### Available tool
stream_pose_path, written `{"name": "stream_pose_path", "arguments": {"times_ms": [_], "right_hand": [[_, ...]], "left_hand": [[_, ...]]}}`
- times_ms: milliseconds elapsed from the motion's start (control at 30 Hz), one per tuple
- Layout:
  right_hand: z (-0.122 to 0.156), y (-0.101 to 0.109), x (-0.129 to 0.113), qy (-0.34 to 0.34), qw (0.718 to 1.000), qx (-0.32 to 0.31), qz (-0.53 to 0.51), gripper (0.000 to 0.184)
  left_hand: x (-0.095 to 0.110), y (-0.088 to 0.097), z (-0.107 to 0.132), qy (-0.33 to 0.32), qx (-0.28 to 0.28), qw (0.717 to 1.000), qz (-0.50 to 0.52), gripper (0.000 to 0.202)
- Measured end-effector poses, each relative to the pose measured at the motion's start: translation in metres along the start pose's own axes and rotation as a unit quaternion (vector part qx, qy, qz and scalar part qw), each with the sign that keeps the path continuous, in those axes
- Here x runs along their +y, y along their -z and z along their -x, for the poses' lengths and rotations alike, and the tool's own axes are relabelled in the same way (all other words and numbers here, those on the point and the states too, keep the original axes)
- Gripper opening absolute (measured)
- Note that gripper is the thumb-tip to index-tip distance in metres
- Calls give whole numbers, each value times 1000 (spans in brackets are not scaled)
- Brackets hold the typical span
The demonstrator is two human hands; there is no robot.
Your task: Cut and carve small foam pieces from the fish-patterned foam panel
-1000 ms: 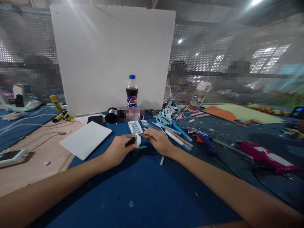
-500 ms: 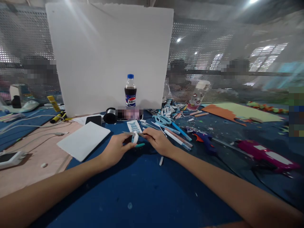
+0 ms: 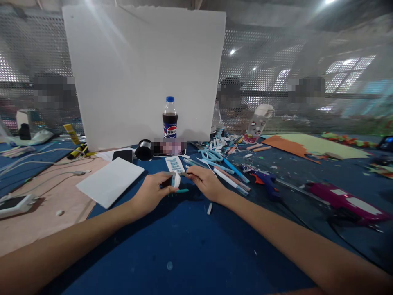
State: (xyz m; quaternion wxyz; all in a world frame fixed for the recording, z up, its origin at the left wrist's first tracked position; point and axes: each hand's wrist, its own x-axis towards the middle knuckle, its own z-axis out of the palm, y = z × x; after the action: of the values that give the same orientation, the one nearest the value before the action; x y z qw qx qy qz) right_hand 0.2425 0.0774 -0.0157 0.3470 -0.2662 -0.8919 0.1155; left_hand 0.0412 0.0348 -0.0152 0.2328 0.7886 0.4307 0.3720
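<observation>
Above the blue table, my left hand [image 3: 152, 190] is closed, its thumb and fingers pinching a small white curved piece [image 3: 177, 180] with some light blue on it. A thin teal piece [image 3: 183, 191] sticks out by the left thumb tip. Close on the right, my right hand [image 3: 205, 183] is closed too, its fingertips at a thin slim object [image 3: 183, 174] that meets the white piece; its kind is too small to tell. Just behind the hands lies a white card [image 3: 175, 164] with blue marks.
Right of the hands lie blue scissors [image 3: 211, 155], several pens [image 3: 230, 180], paper scraps and two glue guns, one dark blue [image 3: 266, 185], one magenta [image 3: 346, 203]. A cola bottle [image 3: 170, 119] stands before a white board [image 3: 144, 73]. At left lies a white sheet [image 3: 110, 182].
The view has shifted slightly, so everything sits a little farther right. The white piece appears slightly turned between the hands; both hands keep their grip in nearly the same place.
</observation>
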Motion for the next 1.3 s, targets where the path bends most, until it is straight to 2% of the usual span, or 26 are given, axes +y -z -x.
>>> {"name": "stream_pose_path", "arguments": {"times_ms": [67,133,300,533,667,833,933,1300], "right_hand": [[0,-1,0,-4,1000,7,-4,23],[0,-1,1,-18,999,27,-6,24],[-1,2,3,-65,996,68,-10,29],[0,2,3,-76,994,78,-22,30],[0,2,2,-37,998,43,-32,26],[0,2,2,13,999,-6,-50,20],[-1,1,3,19,999,-14,-47,20],[-2,2,2,20,997,-70,-32,23]], "left_hand": [[3,-1,0,-12,-36,999,-28,14],[4,-1,1,-8,-46,998,-52,13],[-3,0,-1,41,7,999,-24,21],[-7,-1,-4,96,17,994,58,27],[-5,-1,-3,115,11,988,101,29],[-3,-1,-1,97,37,989,105,23],[-2,-1,0,102,55,988,103,22],[-4,-1,0,107,62,985,120,24]]}}
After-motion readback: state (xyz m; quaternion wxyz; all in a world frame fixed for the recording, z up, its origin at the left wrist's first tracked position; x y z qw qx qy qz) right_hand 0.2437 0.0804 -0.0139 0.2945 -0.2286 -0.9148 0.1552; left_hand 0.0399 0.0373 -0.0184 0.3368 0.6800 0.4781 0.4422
